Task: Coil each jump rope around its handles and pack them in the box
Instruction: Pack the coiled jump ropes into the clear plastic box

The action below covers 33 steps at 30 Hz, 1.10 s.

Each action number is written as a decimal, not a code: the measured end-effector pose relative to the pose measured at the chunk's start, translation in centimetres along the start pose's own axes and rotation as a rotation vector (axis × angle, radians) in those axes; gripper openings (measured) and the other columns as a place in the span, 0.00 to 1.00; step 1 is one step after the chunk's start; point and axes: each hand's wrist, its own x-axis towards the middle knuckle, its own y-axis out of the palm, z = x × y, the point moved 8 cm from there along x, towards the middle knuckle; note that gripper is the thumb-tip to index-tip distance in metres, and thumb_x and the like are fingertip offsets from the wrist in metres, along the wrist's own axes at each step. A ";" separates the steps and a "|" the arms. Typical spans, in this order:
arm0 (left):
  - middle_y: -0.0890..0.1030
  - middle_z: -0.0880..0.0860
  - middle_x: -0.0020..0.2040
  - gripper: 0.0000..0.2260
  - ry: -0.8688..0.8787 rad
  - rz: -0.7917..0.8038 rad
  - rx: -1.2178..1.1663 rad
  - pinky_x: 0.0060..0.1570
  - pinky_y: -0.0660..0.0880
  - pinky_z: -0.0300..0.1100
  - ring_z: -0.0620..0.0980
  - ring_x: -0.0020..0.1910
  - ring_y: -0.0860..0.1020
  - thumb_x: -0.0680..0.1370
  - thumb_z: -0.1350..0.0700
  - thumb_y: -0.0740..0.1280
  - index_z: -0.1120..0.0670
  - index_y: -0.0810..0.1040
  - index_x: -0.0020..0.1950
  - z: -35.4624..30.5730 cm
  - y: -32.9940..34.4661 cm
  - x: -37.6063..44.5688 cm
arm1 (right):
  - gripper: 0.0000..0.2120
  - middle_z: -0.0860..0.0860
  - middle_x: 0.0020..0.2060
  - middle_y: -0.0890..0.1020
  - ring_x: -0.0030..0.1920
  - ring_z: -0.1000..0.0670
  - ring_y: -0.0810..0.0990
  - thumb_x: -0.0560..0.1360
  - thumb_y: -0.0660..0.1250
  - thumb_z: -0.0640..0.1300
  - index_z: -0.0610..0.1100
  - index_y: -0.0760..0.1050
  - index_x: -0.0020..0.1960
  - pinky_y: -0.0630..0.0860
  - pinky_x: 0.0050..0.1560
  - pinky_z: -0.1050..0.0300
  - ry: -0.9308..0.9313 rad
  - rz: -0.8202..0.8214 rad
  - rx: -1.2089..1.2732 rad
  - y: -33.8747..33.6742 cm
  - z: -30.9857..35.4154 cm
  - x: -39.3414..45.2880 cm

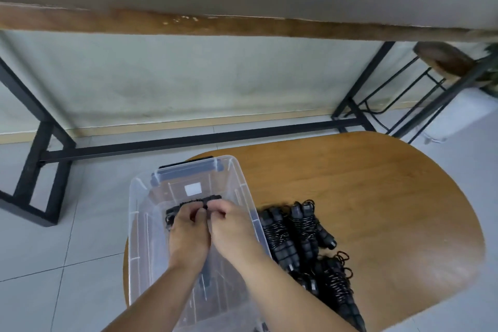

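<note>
My left hand and right hand both pinch one coiled jump rope inside the clear box (fingers curled round it). More coiled ropes lie just beside the box on the round table.

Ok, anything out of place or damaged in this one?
Nothing serious. Both hands, left hand and right hand, hold a coiled rope inside the clear box. The box overhangs the round table edge. Other coiled ropes lie piled beside it.
</note>
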 end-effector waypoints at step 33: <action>0.78 0.53 0.64 0.20 -0.080 0.256 0.584 0.33 0.71 0.37 0.45 0.35 0.76 0.83 0.53 0.59 0.50 0.66 0.76 -4.5 25.0 -4.1 | 0.26 0.49 0.71 0.73 0.68 0.46 0.73 0.81 0.62 0.55 0.43 0.67 0.75 0.69 0.62 0.57 0.185 0.261 -0.169 -22.0 -18.2 7.3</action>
